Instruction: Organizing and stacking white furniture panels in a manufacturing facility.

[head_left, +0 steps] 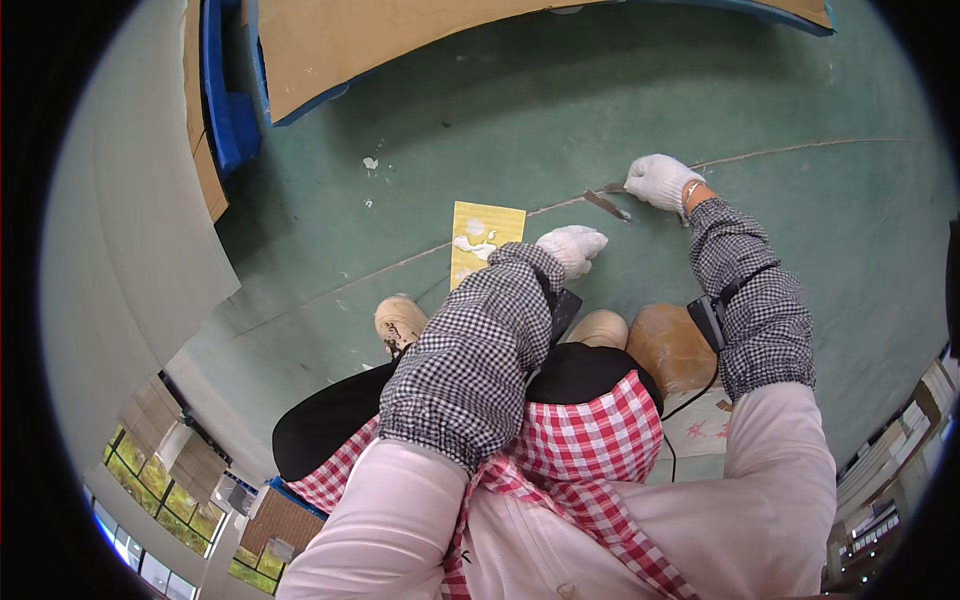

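Observation:
My right hand [662, 182], in a white knitted glove, is closed low over the green floor. From its fingertips a thin grey blade [612, 188] reaches left along a crack; its handle is hidden in the glove. Just below the blade lies a dark brown strip [607, 207], a shadow or a gap, I cannot tell which. My left hand [572, 250], gloved the same way, hovers nearer my knees with its fingers curled; whatever they may hold is hidden. Beside my left wrist a yellow sheet [490, 218] carries smears of white paste [474, 246].
A long crack [390, 266] crosses the green floor [520, 120]. Cardboard-covered blue frames [400, 40] stand at the far side and far left. White flecks [370, 163] dot the floor. Beside my shoes [400, 322] is a brown rounded thing [668, 345]. A pale panel [130, 200] rises at left.

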Tool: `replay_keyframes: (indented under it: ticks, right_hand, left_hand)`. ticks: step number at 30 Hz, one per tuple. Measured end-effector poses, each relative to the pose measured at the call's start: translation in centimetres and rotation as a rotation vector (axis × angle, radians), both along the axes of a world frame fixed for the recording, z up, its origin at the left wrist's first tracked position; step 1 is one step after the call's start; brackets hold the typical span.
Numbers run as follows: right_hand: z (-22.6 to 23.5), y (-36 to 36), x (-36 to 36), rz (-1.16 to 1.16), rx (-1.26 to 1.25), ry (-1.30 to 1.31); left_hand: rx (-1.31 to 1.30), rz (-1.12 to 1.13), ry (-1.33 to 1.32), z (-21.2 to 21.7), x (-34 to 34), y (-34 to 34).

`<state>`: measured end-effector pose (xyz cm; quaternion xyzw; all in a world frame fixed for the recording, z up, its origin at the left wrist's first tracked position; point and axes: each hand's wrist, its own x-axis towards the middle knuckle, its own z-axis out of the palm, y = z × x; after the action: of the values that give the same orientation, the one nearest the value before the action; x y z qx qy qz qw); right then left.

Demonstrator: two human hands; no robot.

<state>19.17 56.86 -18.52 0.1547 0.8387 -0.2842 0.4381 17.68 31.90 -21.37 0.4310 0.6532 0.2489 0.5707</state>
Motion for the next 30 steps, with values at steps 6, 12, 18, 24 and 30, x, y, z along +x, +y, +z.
replay_keyframes:
  ticks: [6, 12, 18, 24, 30]
  right_hand:
    - [-0.5, -0.2, 1.0, -0.082, -0.037, -0.068]
    - [-2.3, -2.0, 3.0, 0.045, -0.11, -0.104]
    - [-1.3, -3.6, 2.8, -0.059, -0.198, -0.103]
    - [-1.7, -7.5, 4.5, 0.039, 0.041, -0.076]
    - [-0.3, -7.7, 6.8, -0.325, 0.089, 0.001]
  left_hand:
    - [-0.582, 0.52, -0.27, -3.8, 1.8, 2.9]
    - [-0.579, 0.483, -0.211, -2.9, 2.1, 4.6]
    - [-0.503, 0.602, -0.218, -6.9, 2.8, 1.7]
    - [-0.299, 0.929, -1.235, -5.9, 3.5, 0.3]
    - [-0.526, 1.093, -0.945, 2.2, 3.3, 1.5]
